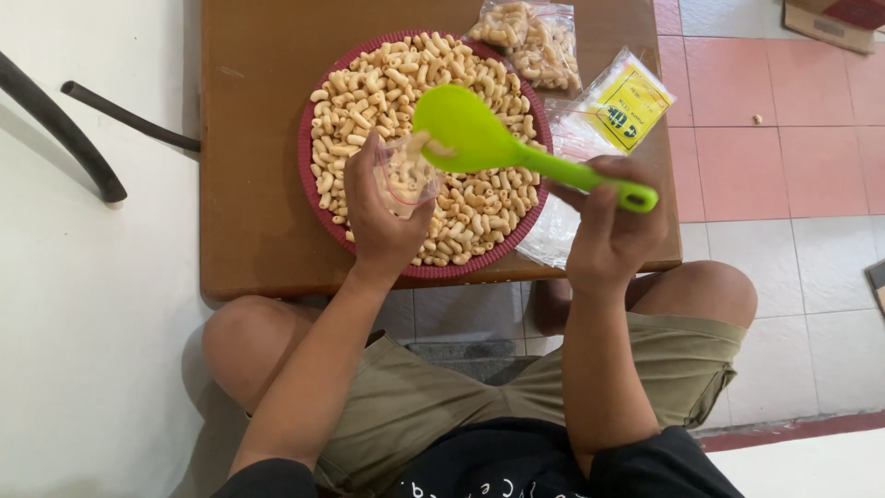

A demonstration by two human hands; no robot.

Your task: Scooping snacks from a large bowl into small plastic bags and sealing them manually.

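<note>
Item one, my landmark: round dark-red woven tray heaped with pale curled macaroni-shaped snack pieces, resting on a low brown wooden table.

Item two: my left hand, over the tray's near edge, fingers closed around a small clear plastic bag held mouth-up.

Item three: my right hand, just off the tray's right rim, fingers wrapped tight on the handle of a bright green plastic scoop spoon; its bowl sits above the tray's middle, tip touching the bag's mouth.

Item four: filled clear bags of the same snack, beyond the tray's far right rim.

Item five: stack of empty clear bags with yellow labels, right of the tray.
</note>
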